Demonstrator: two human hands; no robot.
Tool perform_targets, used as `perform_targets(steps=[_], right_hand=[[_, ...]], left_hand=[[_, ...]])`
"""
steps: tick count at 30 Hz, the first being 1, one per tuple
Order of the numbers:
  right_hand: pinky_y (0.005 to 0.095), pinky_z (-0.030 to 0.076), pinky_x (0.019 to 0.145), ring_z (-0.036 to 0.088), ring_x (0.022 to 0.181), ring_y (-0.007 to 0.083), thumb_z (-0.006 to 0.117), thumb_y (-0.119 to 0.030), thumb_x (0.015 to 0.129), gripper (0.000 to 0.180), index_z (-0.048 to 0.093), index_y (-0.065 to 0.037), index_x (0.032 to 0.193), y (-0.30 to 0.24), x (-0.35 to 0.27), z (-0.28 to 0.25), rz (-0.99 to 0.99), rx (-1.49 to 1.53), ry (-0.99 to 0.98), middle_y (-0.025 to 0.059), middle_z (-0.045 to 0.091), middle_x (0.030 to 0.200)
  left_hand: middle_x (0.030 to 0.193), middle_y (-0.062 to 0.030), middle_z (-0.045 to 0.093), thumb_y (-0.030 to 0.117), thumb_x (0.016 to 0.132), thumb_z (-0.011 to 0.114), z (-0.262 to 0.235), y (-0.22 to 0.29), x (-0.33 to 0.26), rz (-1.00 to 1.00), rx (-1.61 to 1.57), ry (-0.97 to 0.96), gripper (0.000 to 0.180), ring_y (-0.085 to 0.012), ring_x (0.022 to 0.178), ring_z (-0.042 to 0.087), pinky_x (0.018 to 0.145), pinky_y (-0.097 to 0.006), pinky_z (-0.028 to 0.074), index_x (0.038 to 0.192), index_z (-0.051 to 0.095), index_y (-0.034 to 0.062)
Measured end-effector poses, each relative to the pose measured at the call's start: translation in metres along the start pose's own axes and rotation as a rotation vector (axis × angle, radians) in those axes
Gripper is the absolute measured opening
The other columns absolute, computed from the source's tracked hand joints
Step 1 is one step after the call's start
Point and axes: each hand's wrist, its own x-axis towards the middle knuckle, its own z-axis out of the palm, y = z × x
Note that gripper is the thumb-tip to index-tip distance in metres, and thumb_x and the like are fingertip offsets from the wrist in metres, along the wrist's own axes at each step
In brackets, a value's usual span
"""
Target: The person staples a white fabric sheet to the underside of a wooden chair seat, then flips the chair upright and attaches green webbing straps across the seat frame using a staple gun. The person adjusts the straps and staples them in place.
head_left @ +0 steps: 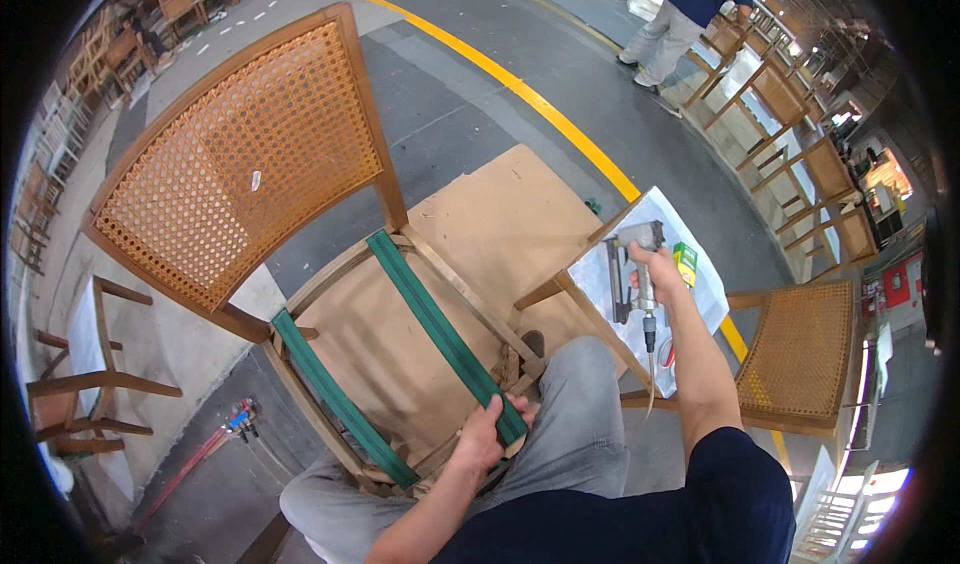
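Note:
A wooden chair frame with a woven cane back [240, 159] stands in front of me, its seat open. Two green webbing straps run across the seat frame: the left strap [335, 394] and the right strap [430, 314]. My left hand [485, 434] is closed around the near end of the right strap at the front rail, thumb on one side and fingers on the other. My right hand [655, 269] grips a pneumatic staple gun [634, 235] with a hose at its handle. The gun is over a white-covered chair seat [700, 309] to my right, beside a small green and yellow box [685, 262].
Brown cardboard [500, 204] lies on the floor beneath the chair. Another cane-backed chair [797, 354] is at right. At left stand a white-seated chair [95, 364] and red hoses with a blue fitting [238, 421]. A person [690, 9] walks beyond the yellow floor line [500, 74], near rows of chairs.

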Motion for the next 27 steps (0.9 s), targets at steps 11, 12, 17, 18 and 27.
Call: perform_targets(steps=[11, 12, 17, 18, 27], right_hand=[[0.0432, 0.057, 0.073, 0.070, 0.082, 0.0297, 0.078, -0.046, 0.093, 0.051, 0.071, -0.005, 0.123, 0.112, 0.080, -0.087, -0.011, -0.425, 0.269, 0.0125, 0.074, 0.099], [0.0442, 0.057, 0.083, 0.071, 0.093, 0.0334, 0.080, -0.045, 0.090, 0.056, 0.070, -0.004, 0.127, 0.114, 0.069, -0.091, -0.062, -0.572, 0.246, 0.0153, 0.075, 0.107], [0.0428, 0.056, 0.092, 0.072, 0.100, 0.0315, 0.081, -0.039, 0.088, 0.054, 0.072, -0.001, 0.125, 0.128, 0.013, -0.095, -0.375, -0.617, 0.246, 0.0176, 0.074, 0.113], [0.0392, 0.056, 0.089, 0.072, 0.096, 0.0249, 0.078, -0.032, 0.092, 0.045, 0.072, 0.000, 0.123, 0.122, 0.003, -0.097, -0.433, -0.593, 0.230, 0.0139, 0.075, 0.106], [0.0314, 0.054, 0.064, 0.066, 0.071, 0.0132, 0.070, -0.033, 0.100, 0.035, 0.074, 0.001, 0.096, 0.112, -0.104, 0.093, -0.234, -0.258, -0.600, 0.0061, 0.073, 0.085]], left_hand=[[0.128, -0.0173, 0.071, 0.034, 0.117, 0.039, -0.010, -0.056, 0.018, 0.007, -0.005, 0.136, 0.045, -0.0356, 0.105, 0.071, 0.089, -0.050, 0.063, 0.138, 0.047, -0.0045], [0.121, -0.0153, 0.074, 0.036, 0.117, 0.038, 0.001, -0.054, 0.019, 0.101, 0.004, 0.259, 0.046, -0.0332, 0.100, 0.072, 0.085, -0.049, 0.063, 0.136, 0.052, -0.0036], [0.119, -0.0136, 0.074, 0.037, 0.118, 0.035, -0.019, -0.044, 0.020, 0.200, -0.072, 0.324, 0.048, -0.0294, 0.095, 0.071, 0.084, -0.047, 0.062, 0.131, 0.062, 0.0000], [0.121, -0.0146, 0.073, 0.037, 0.117, 0.036, -0.022, -0.036, 0.023, 0.240, -0.058, 0.307, 0.045, -0.0316, 0.097, 0.071, 0.086, -0.049, 0.062, 0.131, 0.059, 0.0000], [0.120, -0.0198, 0.073, 0.033, 0.116, 0.044, -0.026, -0.022, 0.015, 0.339, 0.219, 0.252, 0.037, -0.0313, 0.097, 0.073, 0.090, -0.045, 0.060, 0.120, 0.059, -0.0009]])
